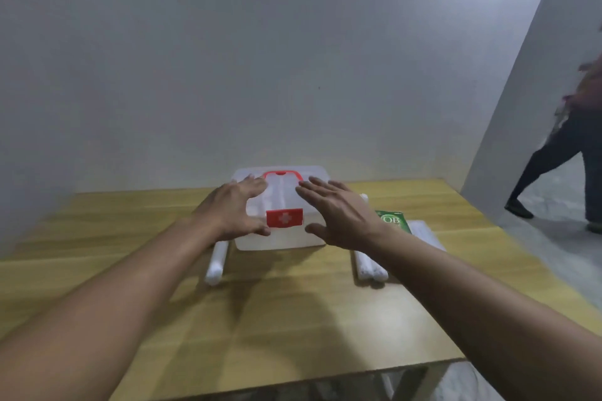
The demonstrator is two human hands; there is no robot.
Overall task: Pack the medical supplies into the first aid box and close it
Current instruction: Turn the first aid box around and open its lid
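Note:
A translucent white first aid box (280, 239) with a red handle (280, 174) and a red latch (284, 217) stands shut on the wooden table (277, 312). My left hand (233, 207) hovers over its left side, fingers spread. My right hand (342, 213) reaches over its right side, also spread. Neither hand holds anything. A white bandage roll (215, 262) lies left of the box. More white rolls (368, 267) lie to the right, partly under my right forearm. A green medicine carton (392, 221) sits beside them, next to a clear packet (423, 233).
A plain grey wall rises right behind the table. The table's front edge (293, 382) is near me and its right edge runs beside an open floor. Another person (566, 146) walks at the far right, beyond a wall corner.

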